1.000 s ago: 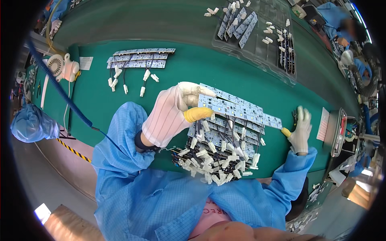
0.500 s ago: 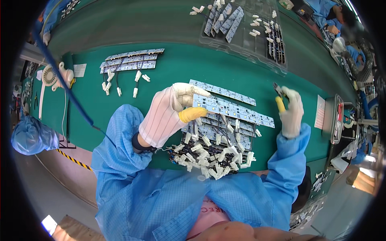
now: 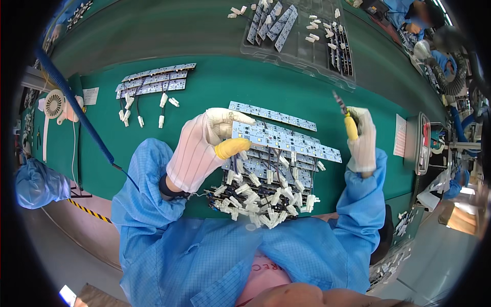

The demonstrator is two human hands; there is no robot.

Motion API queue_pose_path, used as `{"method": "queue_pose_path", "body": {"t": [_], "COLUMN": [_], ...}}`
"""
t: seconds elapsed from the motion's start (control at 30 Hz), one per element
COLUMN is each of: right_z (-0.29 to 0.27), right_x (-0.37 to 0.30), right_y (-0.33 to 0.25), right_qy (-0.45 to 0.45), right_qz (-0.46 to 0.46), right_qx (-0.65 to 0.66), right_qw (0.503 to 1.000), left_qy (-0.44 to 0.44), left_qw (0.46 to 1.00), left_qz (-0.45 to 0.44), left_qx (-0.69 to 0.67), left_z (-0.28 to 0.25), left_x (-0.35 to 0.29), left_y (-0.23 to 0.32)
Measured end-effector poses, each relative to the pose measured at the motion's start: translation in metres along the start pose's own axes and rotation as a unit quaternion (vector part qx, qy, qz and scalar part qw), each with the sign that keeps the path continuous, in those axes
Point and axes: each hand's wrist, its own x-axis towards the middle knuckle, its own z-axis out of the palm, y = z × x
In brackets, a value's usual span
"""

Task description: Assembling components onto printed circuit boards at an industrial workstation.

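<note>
My left hand (image 3: 200, 146), in a white striped glove with a yellow-covered thumb, pinches the left end of a white LED circuit board strip (image 3: 286, 140). The strip is held above a pile of similar boards, whose dark wires end in many white plug connectors (image 3: 255, 202) near my body. Just beyond it lies another LED strip (image 3: 273, 115). To the right, my gloved right hand (image 3: 362, 138) is closed round a small pair of pliers or cutters (image 3: 339, 102); the dark metal tip points up and away from me, and its handles are mostly hidden in the glove.
Several wired LED boards (image 3: 156, 81) lie at the left of the green mat (image 3: 215, 84). A clear plastic tray (image 3: 307, 59) with more boards stands at the back. A small white fan (image 3: 54, 104) and a hanging blue hose (image 3: 76, 102) are left; a printed sheet (image 3: 400, 134) lies right.
The tool in my right hand has swung so that its tip reaches farther out and shows more. My left hand keeps its pinch on the strip. The whole view has shifted slightly.
</note>
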Motion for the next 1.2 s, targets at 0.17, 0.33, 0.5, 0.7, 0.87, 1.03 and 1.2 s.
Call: {"method": "queue_pose_path", "body": {"t": [0.17,0.33,0.5,0.7,0.87,1.03,1.2], "right_z": [-0.015,-0.003,0.0,0.0,-0.023,-0.028,-0.033], "right_x": [0.007,0.007,0.009,0.017,0.011,-0.024,-0.001], "right_y": [-0.117,-0.133,-0.133,-0.114,-0.003,0.063,-0.004], "right_qy": [-0.122,-0.1,-0.096,-0.102,-0.001,-0.031,-0.061], "right_qz": [-0.198,-0.251,-0.267,-0.158,0.005,0.026,0.073], "right_qx": [0.039,-0.063,-0.073,0.043,-0.282,-0.466,0.2], "right_qw": [0.972,0.961,0.956,0.981,0.959,0.884,0.975], "left_qy": [-0.014,-0.021,0.005,-0.009,0.037,0.05,0.075], "left_qw": [0.997,0.969,0.972,0.991,0.999,0.998,0.996], "left_qz": [0.001,0.053,0.047,0.0,0.006,0.029,0.042], "left_qx": [0.073,0.24,0.229,0.134,-0.02,-0.014,-0.02], "left_z": [0.002,0.002,0.004,0.0,-0.003,-0.011,-0.014], "left_x": [-0.001,0.0,-0.001,-0.001,0.0,0.002,0.003], "left_y": [-0.005,-0.004,-0.008,-0.012,-0.001,0.01,0.001]}}
